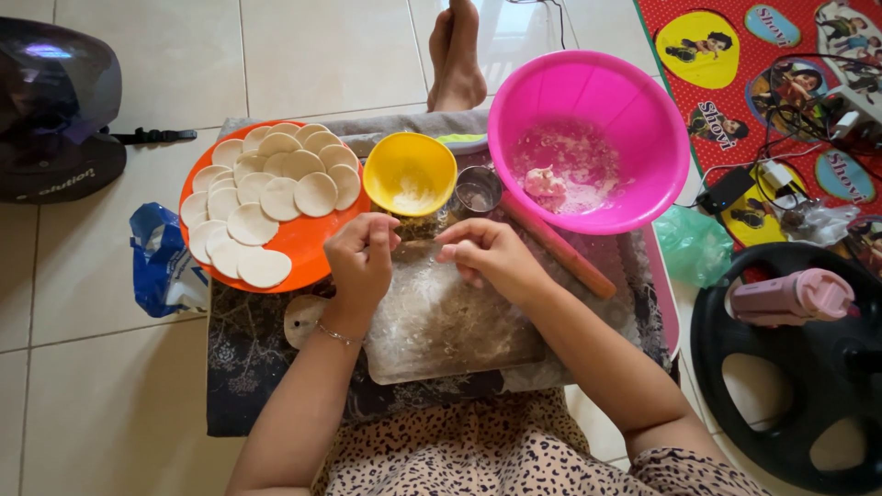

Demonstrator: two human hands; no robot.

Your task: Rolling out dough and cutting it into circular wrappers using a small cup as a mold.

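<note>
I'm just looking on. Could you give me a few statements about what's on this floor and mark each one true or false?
1. The orange plate holds flat white dough rounds. True.
2. The pink bowl is upside down. False: it stands upright with dough scraps inside.
3. Both hands, left and right, are over the floured board. True.
4. The rolling pin lies on the orange plate. False: it lies beside the pink bowl, right of the hands.
5. The yellow bowl sits between plate and pink bowl. True.

Board (441,321) near centre; plate (317,248) of dough discs (266,197) far left; small bowl (410,173), cup (478,193) behind board; big bowl (588,138) far right, rolling pin (560,248) before it.
</note>
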